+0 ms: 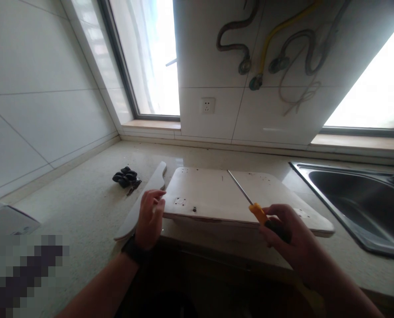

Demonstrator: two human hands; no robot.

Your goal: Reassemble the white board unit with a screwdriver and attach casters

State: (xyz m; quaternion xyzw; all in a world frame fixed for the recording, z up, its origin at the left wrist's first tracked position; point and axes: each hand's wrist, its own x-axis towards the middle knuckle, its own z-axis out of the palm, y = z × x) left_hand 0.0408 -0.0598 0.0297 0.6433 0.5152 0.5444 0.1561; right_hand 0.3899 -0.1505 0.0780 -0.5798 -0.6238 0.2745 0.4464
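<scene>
White panel [205,190] runs left-to-right, left hand [150,216] at its left end, fingers loosely curled, right hand [283,227] clamped on screwdriver [258,213].

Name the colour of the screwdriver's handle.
Orange-yellow, with a dark rear part; the handle shows in the head view.

My right hand [279,229] hides part of the screwdriver [258,212]; my view's edges cut off the sink [365,198] and a white box [9,217]. Small pieces [133,186] beside black round parts [125,176] are too tiny to tell.
</scene>
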